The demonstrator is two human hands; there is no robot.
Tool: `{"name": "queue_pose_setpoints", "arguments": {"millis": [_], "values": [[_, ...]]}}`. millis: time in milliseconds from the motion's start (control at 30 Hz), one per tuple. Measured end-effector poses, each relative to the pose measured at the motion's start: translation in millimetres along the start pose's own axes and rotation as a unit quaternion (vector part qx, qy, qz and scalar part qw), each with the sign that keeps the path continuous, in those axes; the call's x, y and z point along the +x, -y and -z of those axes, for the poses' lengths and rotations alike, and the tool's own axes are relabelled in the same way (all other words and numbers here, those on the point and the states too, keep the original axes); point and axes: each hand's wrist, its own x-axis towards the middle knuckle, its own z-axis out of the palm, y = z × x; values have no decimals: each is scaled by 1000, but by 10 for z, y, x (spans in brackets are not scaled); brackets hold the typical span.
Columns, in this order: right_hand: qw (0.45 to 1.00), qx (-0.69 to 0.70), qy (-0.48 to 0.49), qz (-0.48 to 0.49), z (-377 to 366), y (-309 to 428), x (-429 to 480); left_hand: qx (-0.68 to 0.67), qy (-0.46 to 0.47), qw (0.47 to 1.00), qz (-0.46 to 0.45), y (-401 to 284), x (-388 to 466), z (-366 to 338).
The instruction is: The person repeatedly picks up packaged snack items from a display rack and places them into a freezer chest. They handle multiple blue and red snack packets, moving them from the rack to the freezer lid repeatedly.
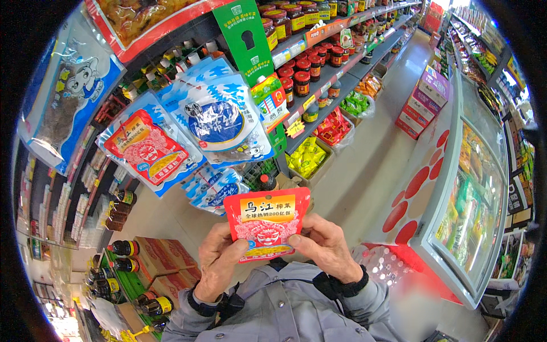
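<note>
A red and yellow foil packet of pickled mustard tuber [269,224] is held upright between both hands, its printed front facing the camera. My left hand [220,256] pinches its lower left edge, thumb on the front. At the lower right edge, my right hand [327,248] grips it the same way. Beyond the packet hang blue and white seaweed packets [222,119] at the end of the shelving. A similar red packet [147,145] hangs in front of the blue ones on the left.
Shelves of red-lidded jars [302,81] run away ahead. A glass-topped freezer [461,205] flanks the aisle at right, near stacked purple and red cartons [423,102]. Cardboard boxes [166,256] and dark bottles [124,256] stand at lower left. A box of yellow packets [307,158] sits below the shelves.
</note>
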Motion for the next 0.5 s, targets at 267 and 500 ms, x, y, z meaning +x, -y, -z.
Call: {"name": "queue_pose_setpoints", "arguments": {"millis": [267,500], "values": [[995,65,-43,-57,-64,50,-174,-2,33,999,40,42,38,-22],[986,83,-126,-71,274,158,-321,11,50,997,61,119,177,-411]]}}
